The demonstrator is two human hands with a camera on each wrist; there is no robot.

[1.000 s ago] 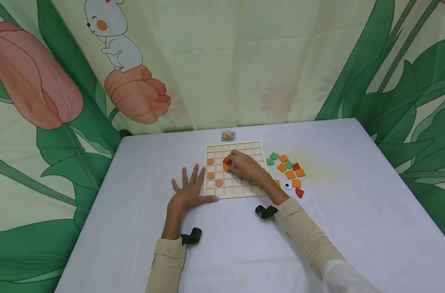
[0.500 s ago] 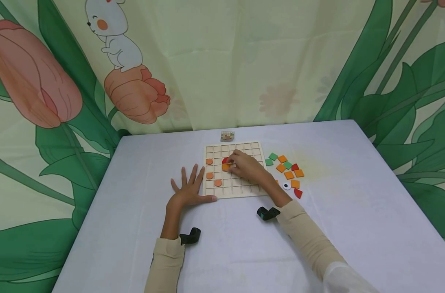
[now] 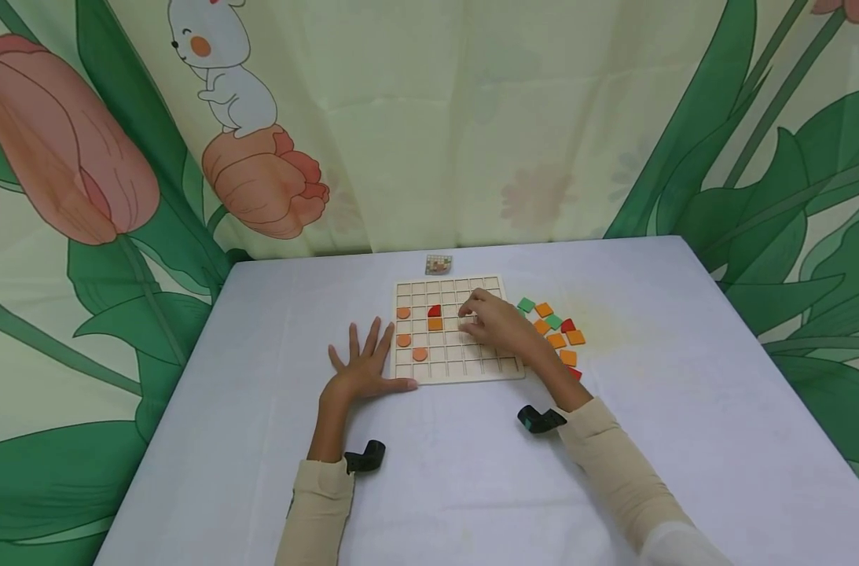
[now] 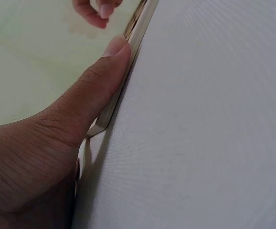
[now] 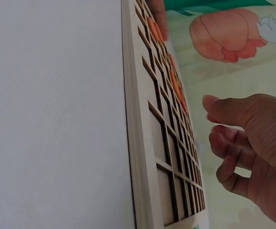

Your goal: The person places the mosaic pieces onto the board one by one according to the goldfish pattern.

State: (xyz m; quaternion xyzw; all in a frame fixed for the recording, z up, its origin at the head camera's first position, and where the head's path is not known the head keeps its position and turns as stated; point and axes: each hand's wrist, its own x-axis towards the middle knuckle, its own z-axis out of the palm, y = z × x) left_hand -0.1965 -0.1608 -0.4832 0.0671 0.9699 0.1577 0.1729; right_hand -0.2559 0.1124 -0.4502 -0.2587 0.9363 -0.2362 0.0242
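A wooden grid board (image 3: 446,369) lies on the table. My left hand (image 3: 361,371) is spread flat at its left side, with the thumb touching the near-left corner, as the left wrist view also shows. Over the right part of the grid hovers my right hand (image 3: 503,326), its fingers loosely bent and nothing between them; the right wrist view shows this gap between thumb and fingers. On the board sit a red rounded-edge piece (image 3: 435,311) and, right below it, an orange square tile (image 3: 435,324). Orange discs (image 3: 420,354) occupy three cells toward the left.
Loose pieces lie right of the board: several orange squares (image 3: 576,337), green squares (image 3: 526,304) and red pieces (image 3: 568,325), some partly hidden by the right forearm. A small patterned card or packet (image 3: 438,265) lies behind the board. A printed curtain (image 3: 415,157) hangs beyond the table.
My right hand has drawn away to the right from the red piece and orange square, which now show fully in their cells. My left hand has stayed in place.
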